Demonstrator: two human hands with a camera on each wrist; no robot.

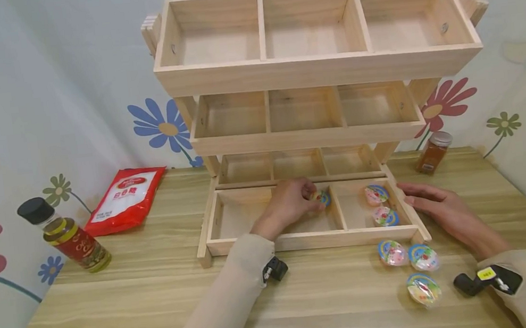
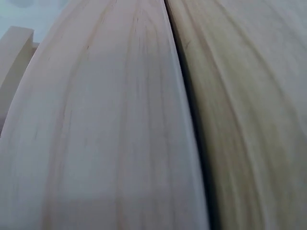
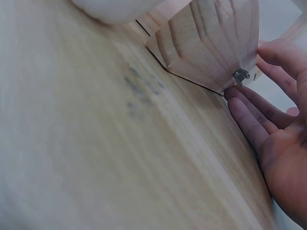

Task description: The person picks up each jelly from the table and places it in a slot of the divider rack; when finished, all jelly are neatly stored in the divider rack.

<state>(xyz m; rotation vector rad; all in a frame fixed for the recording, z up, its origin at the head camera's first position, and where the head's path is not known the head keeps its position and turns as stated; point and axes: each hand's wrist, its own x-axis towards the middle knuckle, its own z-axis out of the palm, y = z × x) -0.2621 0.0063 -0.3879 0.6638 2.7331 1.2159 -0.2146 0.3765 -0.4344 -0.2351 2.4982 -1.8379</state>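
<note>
In the head view my left hand (image 1: pixel 291 204) reaches into the middle compartment of the wooden rack's (image 1: pixel 314 241) lowest front tier. Its thumb and fingers pinch a small jelly cup (image 1: pixel 322 197) with a printed lid, partly hidden by the hand. Two more jelly cups, one (image 1: pixel 376 194) behind the other (image 1: pixel 386 216), lie in the compartment to the right. My right hand (image 1: pixel 446 211) rests against the rack's right side, fingers extended. The right wrist view shows those fingertips (image 3: pixel 233 92) at the wooden end, beside a small metal fastener (image 3: pixel 241 75). Only wood fills the left wrist view.
Three jelly cups (image 1: pixel 423 290) lie on the table before the rack's right end. At left stand an oil bottle (image 1: pixel 76 242) and a red and white bag (image 1: pixel 127 199). A spice jar (image 1: pixel 433 153) is behind my right hand. Upper tiers (image 1: pixel 320 70) overhang the lowest one.
</note>
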